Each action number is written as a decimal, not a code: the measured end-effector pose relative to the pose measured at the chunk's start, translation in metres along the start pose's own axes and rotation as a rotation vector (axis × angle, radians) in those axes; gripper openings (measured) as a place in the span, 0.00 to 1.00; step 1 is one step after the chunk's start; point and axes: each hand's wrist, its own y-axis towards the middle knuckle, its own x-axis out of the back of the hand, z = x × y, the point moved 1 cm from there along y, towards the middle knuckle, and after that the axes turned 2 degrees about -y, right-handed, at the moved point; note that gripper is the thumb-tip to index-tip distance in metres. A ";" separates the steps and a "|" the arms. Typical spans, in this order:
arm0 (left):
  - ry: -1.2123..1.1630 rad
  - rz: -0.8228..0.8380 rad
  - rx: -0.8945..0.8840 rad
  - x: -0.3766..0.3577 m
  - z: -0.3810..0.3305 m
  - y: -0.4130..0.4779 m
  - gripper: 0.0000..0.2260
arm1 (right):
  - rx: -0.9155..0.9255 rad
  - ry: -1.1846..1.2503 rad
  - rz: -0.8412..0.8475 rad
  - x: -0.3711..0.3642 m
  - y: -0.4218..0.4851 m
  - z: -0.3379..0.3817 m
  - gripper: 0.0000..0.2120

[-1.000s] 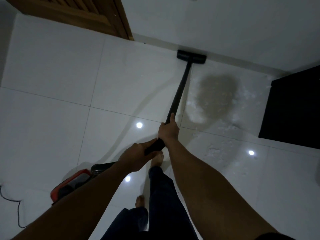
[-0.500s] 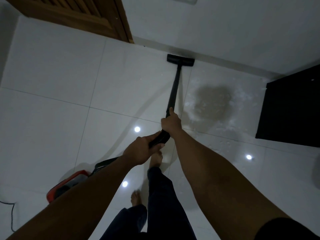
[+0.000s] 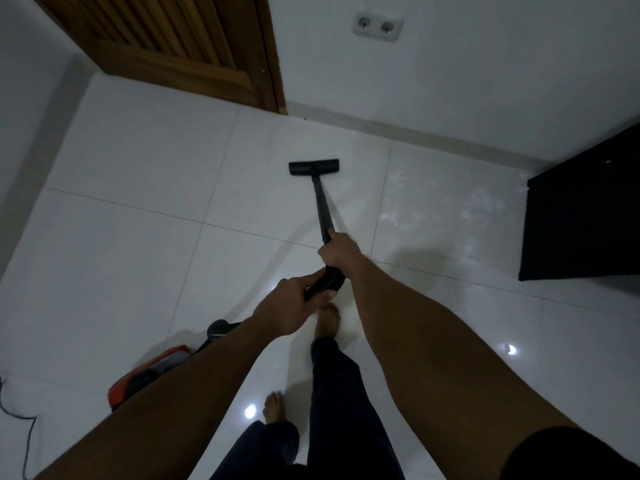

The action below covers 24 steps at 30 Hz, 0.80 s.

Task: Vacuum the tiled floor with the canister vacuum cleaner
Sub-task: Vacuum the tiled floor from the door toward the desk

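Observation:
A black vacuum wand (image 3: 322,206) runs from my hands to a flat black floor head (image 3: 313,167) resting on the white tiled floor (image 3: 138,258), a short way out from the wall. My right hand (image 3: 341,252) grips the wand's lower end. My left hand (image 3: 291,306) holds the ribbed hose cuff (image 3: 327,281) just behind it. The red and black canister (image 3: 149,375) sits on the floor at my lower left, partly hidden by my left forearm. White dusty specks (image 3: 478,209) lie on the tiles right of the wand.
A black cabinet (image 3: 585,209) stands at the right against the wall. A wooden louvred door (image 3: 166,39) is at the top left. A double wall socket (image 3: 378,27) sits above the skirting. A black cord (image 3: 24,420) trails at the lower left. My bare feet (image 3: 327,322) stand below the hands.
The floor head has been pulled back from the skirting and shifted left, away from the dusty patch. Both hands came back with the wand, and my view tilted up to show the socket.

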 end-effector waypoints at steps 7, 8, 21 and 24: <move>0.077 0.121 -0.123 -0.038 0.063 -0.122 0.24 | -0.030 0.152 -0.107 -0.097 -0.117 -0.047 0.34; 0.076 0.125 -0.134 -0.044 0.071 -0.140 0.23 | -0.035 0.172 -0.117 -0.111 -0.132 -0.054 0.35; 0.195 0.232 -0.172 -0.121 0.130 -0.311 0.24 | -0.120 0.252 -0.184 -0.235 -0.289 -0.143 0.33; 0.223 0.242 -0.166 -0.150 0.142 -0.343 0.24 | -0.125 0.232 -0.185 -0.257 -0.319 -0.171 0.33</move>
